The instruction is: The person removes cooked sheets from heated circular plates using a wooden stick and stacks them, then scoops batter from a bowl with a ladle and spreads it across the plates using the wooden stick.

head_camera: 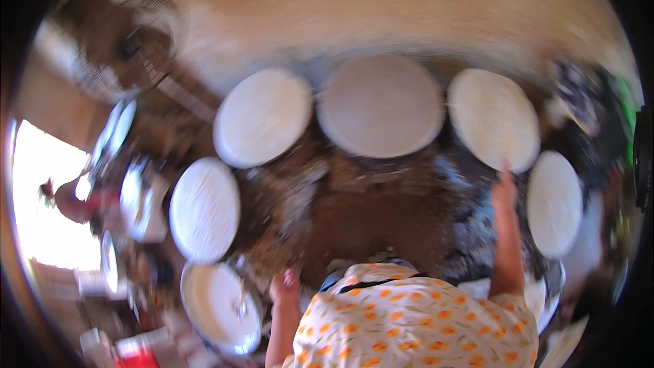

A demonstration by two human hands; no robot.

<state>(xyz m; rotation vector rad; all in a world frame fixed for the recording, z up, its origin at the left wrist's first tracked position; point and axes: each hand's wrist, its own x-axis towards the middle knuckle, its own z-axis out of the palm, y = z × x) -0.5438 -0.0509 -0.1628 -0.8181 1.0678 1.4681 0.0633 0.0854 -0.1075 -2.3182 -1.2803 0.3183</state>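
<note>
My right hand (505, 191) reaches out to the near rim of a round, white-topped disc (493, 117) at the right. One finger looks stretched over the rim; blur hides whether it touches or holds anything. My left hand (284, 287) hangs low by my body with its fingers curled in, and I see nothing in it. Nearest to it is a wide basin (222, 309) with pale, creamy contents and a shiny utensil (240, 306). A greyer round disc (380, 107) lies straight ahead, with white discs (263, 117) (204, 209) to its left.
Another white disc (554, 204) is at far right. A standing fan (133, 43) rises at back left before a tan wall (383, 5). Dark, rough ground (378, 220) lies between the discs and me. A person (76, 202) is near the bright opening at left.
</note>
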